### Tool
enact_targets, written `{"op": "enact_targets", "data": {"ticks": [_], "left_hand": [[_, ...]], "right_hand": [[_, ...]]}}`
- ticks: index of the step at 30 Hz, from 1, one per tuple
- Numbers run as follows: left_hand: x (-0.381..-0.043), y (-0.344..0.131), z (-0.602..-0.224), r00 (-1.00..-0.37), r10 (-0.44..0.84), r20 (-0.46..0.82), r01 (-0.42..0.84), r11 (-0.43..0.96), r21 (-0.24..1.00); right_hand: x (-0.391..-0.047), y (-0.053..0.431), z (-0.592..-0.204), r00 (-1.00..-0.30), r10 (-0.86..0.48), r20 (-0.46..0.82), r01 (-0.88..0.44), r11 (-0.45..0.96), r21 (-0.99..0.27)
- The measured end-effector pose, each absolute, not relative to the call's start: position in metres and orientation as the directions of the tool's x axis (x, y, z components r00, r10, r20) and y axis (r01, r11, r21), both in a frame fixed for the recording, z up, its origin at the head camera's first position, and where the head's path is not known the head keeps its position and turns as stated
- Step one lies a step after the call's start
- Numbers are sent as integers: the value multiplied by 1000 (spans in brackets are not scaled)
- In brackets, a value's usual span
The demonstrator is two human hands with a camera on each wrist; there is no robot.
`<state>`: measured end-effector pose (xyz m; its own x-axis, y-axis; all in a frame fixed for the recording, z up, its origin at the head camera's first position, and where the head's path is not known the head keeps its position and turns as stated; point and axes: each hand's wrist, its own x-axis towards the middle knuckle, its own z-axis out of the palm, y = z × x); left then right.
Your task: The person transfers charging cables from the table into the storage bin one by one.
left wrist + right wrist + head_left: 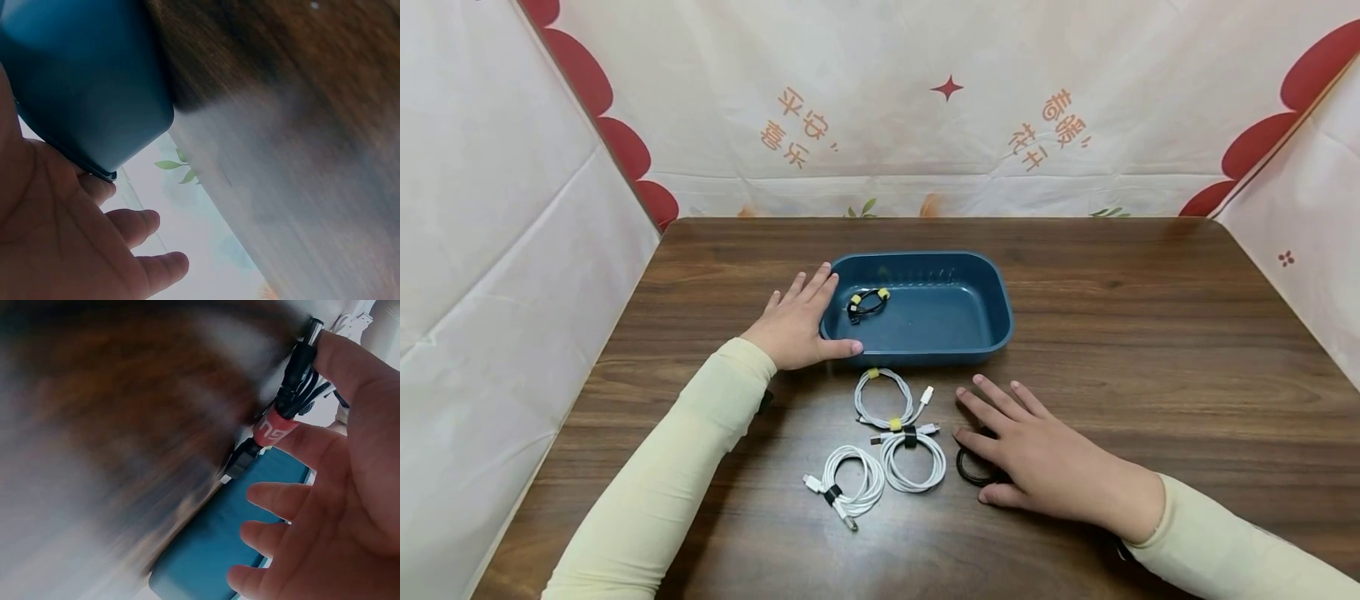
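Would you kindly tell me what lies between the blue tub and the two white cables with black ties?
The head view shows a coiled white cable with yellow ties lying there on the wood-grain table.

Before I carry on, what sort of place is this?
Probably a curtained-off booth for tabletop work: printed white hangings surround a wood-grain table on three sides, and a blue plastic basin and coiled white cables sit on it.
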<state>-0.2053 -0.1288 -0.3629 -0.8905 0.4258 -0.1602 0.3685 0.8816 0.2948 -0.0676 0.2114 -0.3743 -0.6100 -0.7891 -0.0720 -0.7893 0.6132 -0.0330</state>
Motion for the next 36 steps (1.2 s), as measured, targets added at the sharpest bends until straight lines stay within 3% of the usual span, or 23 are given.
{"op": "enact_targets", "data": {"ticks": [25, 36], "left_hand": [[-205, -130, -363, -889, 426, -170, 366, 882, 296], [-206, -130, -362, -890, 426, -164, 371, 884, 286]], "right_hand": [[-77, 209, -378, -541, -841, 32, -840, 542, 22], [-79, 207, -369, -546, -837, 31, -837, 546, 33]]}}
